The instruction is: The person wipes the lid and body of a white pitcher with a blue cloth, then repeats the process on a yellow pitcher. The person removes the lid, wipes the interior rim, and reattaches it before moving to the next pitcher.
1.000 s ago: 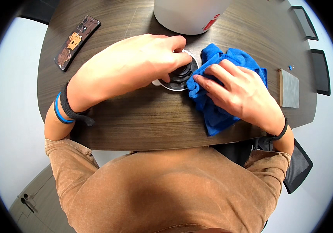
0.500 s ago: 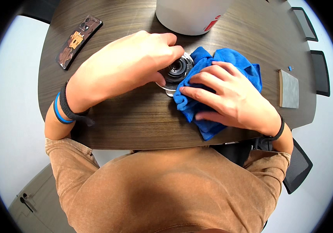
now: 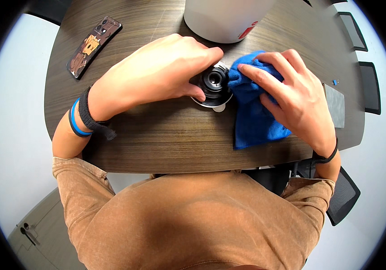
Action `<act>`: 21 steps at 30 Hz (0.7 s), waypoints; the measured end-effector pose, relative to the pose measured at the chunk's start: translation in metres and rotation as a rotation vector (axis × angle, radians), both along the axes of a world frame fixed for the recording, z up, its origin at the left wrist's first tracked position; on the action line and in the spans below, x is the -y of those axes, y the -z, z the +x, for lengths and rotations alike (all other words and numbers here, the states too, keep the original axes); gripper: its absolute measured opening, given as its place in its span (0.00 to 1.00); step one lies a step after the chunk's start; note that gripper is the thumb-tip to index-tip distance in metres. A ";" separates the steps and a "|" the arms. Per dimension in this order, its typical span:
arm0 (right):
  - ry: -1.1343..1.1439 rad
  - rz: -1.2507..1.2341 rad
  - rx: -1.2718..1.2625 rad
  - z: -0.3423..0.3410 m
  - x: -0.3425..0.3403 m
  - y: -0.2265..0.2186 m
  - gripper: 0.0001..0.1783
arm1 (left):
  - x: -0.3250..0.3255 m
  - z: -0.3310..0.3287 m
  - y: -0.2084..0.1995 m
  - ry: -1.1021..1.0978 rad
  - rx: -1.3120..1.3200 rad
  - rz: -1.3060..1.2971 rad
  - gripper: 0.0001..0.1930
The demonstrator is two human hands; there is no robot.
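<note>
Left hand (image 3: 175, 65) clasps the disc (image 3: 214, 82), apparently to steady it; just right of that grip, right hand (image 3: 295, 96) pinches bunched cloth (image 3: 252, 108).

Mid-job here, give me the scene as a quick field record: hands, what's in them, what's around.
Left hand: holding black part by its edge
Right hand: gripping bunched cloth
Black part: round, silver rim, pale tab on its near side
Cloth: blue, at the part's right edge; contact unclear
Far side: white container, cut off by the picture's top
Far left: phone, patterned back up
Right: grey book, partly behind right hand
Surface: wooden table
</note>
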State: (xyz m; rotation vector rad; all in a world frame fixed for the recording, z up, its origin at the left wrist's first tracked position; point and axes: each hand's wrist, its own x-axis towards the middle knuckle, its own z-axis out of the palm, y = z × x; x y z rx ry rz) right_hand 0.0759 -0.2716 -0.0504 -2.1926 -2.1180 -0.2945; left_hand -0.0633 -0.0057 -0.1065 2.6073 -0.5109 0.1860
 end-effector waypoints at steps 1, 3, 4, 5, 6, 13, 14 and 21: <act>-0.016 0.054 0.013 -0.001 -0.004 -0.001 0.42 | 0.000 0.000 0.000 0.000 -0.009 -0.010 0.31; -0.080 0.054 -0.004 -0.004 -0.010 0.002 0.39 | -0.001 0.001 0.001 0.012 -0.005 -0.025 0.32; -0.110 0.046 0.034 -0.003 -0.012 0.011 0.37 | -0.002 0.002 0.002 0.017 0.007 -0.028 0.32; -0.144 0.038 0.070 -0.002 -0.014 0.017 0.35 | -0.002 0.002 0.004 0.021 0.018 -0.031 0.33; -0.130 0.014 0.052 -0.003 -0.016 0.017 0.31 | -0.003 0.002 0.003 0.022 0.004 -0.035 0.32; -0.136 -0.109 0.098 0.002 -0.018 -0.001 0.29 | 0.001 0.003 0.005 -0.003 -0.039 -0.098 0.30; -0.134 -0.107 0.096 0.003 -0.017 -0.002 0.29 | 0.001 0.003 0.006 0.000 -0.044 -0.111 0.30; -0.044 -0.172 -0.139 0.002 -0.013 0.001 0.27 | 0.000 0.003 0.011 0.012 0.032 -0.141 0.27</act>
